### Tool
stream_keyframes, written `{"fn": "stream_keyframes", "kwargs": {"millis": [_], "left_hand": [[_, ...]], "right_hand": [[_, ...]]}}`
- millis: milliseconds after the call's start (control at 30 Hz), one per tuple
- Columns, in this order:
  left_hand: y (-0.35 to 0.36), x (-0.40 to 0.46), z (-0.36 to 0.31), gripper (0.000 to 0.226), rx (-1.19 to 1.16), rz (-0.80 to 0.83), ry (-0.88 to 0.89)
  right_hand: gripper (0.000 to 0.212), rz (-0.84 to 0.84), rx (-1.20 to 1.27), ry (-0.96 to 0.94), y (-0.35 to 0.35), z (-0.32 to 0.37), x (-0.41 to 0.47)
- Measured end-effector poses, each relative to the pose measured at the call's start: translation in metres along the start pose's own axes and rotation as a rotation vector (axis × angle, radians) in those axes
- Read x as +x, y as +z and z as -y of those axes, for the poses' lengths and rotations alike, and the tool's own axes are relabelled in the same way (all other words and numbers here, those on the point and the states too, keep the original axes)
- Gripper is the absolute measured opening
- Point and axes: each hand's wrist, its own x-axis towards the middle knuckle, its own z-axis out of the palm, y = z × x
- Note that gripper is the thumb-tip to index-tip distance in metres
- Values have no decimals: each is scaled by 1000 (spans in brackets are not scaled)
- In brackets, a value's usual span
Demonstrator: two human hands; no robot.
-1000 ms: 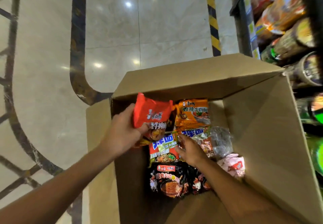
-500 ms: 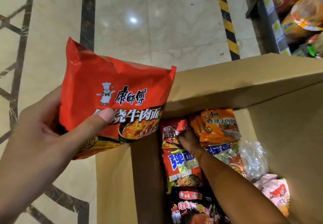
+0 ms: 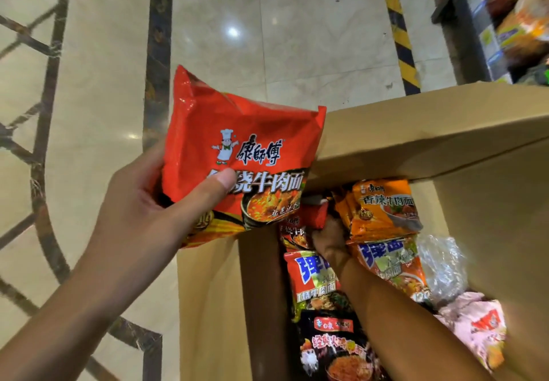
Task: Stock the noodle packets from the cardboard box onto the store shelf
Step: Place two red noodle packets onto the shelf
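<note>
Your left hand [image 3: 139,220] grips a red noodle packet [image 3: 237,154] above the marble floor [image 3: 267,24], just outside the left wall of the open cardboard box [image 3: 416,140]. Your thumb presses across the packet's front while the other fingers wrap behind its left edge. The packet is glossy and puffed, tilted with its crimped top edge pointing up and left. A small chef figure and white characters sit on the red upper half, and a dark band below carries large white characters above a picture of a bowl of noodles in red broth. Its right corner overlaps the box's far flap.

Your right hand [image 3: 329,241] reaches deep into the box, fingers closed around a second red packet [image 3: 303,226] of the same kind at the far end. To its right a stack of orange packets [image 3: 383,208] leans against the far wall. Red-and-green packets with blue lettering [image 3: 315,279] lie on either side of your forearm, a black packet [image 3: 335,348] lies nearest you, and a pink packet [image 3: 475,327] rests against the right wall beside crumpled clear plastic [image 3: 442,264].

The store shelf [image 3: 511,18] stands at the upper right, already carrying orange and red packs, with a yellow-and-black hazard strip [image 3: 398,30] on the floor beside it.
</note>
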Motion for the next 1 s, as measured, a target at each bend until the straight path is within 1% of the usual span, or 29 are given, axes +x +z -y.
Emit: {"fn": "stream_keyframes", "kwargs": {"millis": [33, 67, 167, 233, 333, 400, 467, 633, 700, 733, 767, 833, 900, 967, 1000], "left_hand": [[3, 2, -7, 32, -15, 44, 26], [4, -2, -10, 31, -1, 75, 40], [2, -6, -18, 35, -33, 100, 29], [0, -11, -27, 37, -14, 104, 22], [-3, -21, -49, 43, 4, 103, 21], [-9, -31, -68, 47, 36, 103, 13], [-17, -42, -93, 52, 64, 116, 5], [-55, -80, -178, 58, 126, 156, 19], [-76, -93, -219, 56, 126, 172, 46], [-86, -101, -241, 56, 123, 183, 59], [-97, -109, -263, 55, 110, 195, 77], [-117, -125, -304, 53, 73, 230, 123], [-135, -143, -346, 49, 33, 263, 158], [-148, -163, -384, 38, -36, 307, 180], [-153, -174, -402, 31, -57, 331, 200]], "right_hand": [[36, 28, -13, -23, -7, 6, -9], [37, 47, -50, -30, -16, 12, -20], [44, 33, -89, -46, -43, 27, -55], [48, 18, -98, -76, -68, 39, -81], [46, 40, -78, -142, -117, 68, -124], [41, 19, -87, -149, -151, 95, -156], [35, -18, -35, -159, -187, 127, -195], [21, -115, 148, -223, -284, 208, -312], [26, -138, 267, -264, -322, 240, -359], [31, -163, 299, -286, -340, 253, -383], [32, -179, 319, -305, -360, 269, -409], [25, -203, 353, -337, -396, 296, -464], [24, -287, 374, -359, -430, 316, -520], [14, -401, 411, -381, -461, 327, -571], [13, -451, 432, -394, -474, 331, -596]]}}
